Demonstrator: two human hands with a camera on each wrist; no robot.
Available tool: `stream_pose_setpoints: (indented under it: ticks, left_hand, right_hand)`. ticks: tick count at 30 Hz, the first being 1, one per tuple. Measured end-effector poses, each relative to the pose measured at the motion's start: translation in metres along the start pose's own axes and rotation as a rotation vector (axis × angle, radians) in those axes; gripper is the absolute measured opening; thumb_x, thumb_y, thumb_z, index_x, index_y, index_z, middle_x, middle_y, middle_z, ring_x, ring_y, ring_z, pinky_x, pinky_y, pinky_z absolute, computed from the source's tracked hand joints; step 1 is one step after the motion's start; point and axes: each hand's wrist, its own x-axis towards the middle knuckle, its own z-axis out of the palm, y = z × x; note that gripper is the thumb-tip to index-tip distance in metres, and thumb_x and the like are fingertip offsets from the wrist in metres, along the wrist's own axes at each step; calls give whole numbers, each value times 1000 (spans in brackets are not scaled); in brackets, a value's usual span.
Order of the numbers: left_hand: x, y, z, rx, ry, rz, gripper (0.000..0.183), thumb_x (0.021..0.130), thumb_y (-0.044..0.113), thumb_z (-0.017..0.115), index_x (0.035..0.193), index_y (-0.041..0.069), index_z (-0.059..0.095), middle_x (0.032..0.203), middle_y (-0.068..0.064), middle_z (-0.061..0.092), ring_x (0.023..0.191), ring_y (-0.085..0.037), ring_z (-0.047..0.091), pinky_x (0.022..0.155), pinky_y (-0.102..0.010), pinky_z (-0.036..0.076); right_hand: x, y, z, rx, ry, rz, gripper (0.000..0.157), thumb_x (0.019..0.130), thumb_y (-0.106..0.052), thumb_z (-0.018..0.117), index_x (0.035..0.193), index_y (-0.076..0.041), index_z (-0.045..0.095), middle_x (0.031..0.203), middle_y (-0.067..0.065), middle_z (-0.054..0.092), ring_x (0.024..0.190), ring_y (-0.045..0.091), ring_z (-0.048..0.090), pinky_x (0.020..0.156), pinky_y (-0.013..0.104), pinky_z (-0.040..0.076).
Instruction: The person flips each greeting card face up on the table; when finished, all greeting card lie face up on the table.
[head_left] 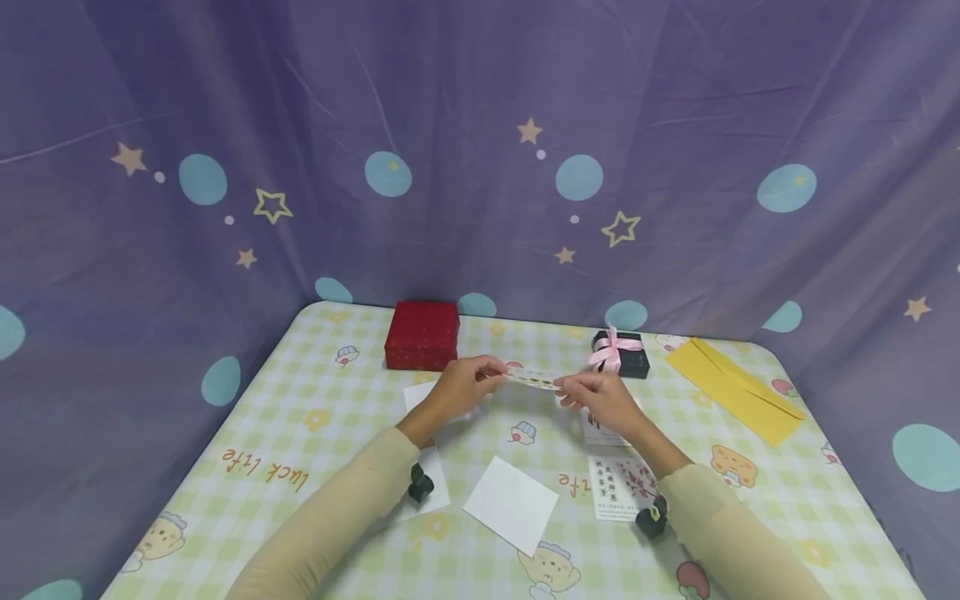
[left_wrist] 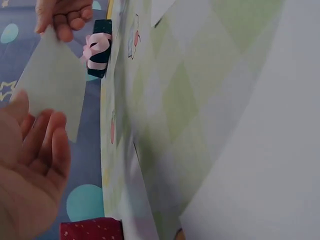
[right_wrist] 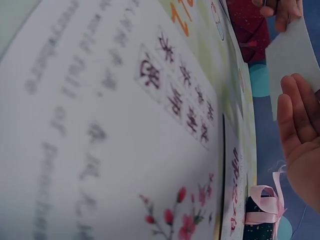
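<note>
Above the middle of the table, a small card (head_left: 534, 380) is stretched between both hands, tilted almost edge-on in the head view, with a printed pattern on the side that shows. My left hand (head_left: 463, 385) pinches its left end between thumb and fingers. At the opposite end, my right hand (head_left: 603, 402) pinches it the same way. Both wrist views show the plain pale back of the card (left_wrist: 54, 75). Below the right hand lie two printed cards, the nearer one (head_left: 606, 492) bearing dark characters and pink blossoms. White sheets (head_left: 435, 483) lie partly hidden under the left arm.
A blank white card (head_left: 512, 504) lies between the forearms. At the back stand a red box (head_left: 422, 337) and a dark gift box (head_left: 636, 360) with a pink ribbon. To the right lies a yellow envelope (head_left: 731, 392). A purple curtain (head_left: 480, 100) hangs behind the table.
</note>
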Motion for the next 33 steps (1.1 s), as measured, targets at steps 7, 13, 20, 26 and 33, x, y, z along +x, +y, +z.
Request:
stream_pose_setpoints:
  ticks: [7,13,20,26,33]
  left_hand:
    - [-1,-3,-1,-75,-86,-48,29,94,23,74,123,18,73,107,1,76,93,-11,66,81,-26,55]
    - [-1,-6,-2,-45,-161,-54,71,88,14,79,152,13,49,96,-1,72,77,-12,60,65,-25,51]
    - [-1,-12,-1,6,-307,-61,94,85,14,81,160,3,26,87,1,70,67,-10,59,64,-26,50]
    - [-4,-16,4,53,-341,-71,92,85,14,82,159,1,30,84,2,69,65,-10,60,63,-26,51]
    - [-7,-18,9,124,-350,-50,87,84,16,82,155,-2,34,80,5,68,65,-7,57,67,-24,48]
  right_hand:
    - [-1,5,3,-12,5,17,27,97,-14,69,122,-4,72,85,10,76,71,15,70,64,26,56]
    - [-1,11,5,-64,-107,-9,74,91,-11,74,156,-6,39,68,0,63,58,5,52,61,22,47]
    - [-6,10,8,-177,-227,69,93,92,-23,75,163,-6,17,67,-2,60,56,5,48,62,23,46]
    - [-7,9,10,-254,-265,96,93,91,-27,75,162,-5,20,70,-6,60,60,6,52,67,24,47]
    - [-8,7,13,-282,-288,100,92,90,-24,77,161,-4,23,70,-7,60,60,5,49,61,22,44]
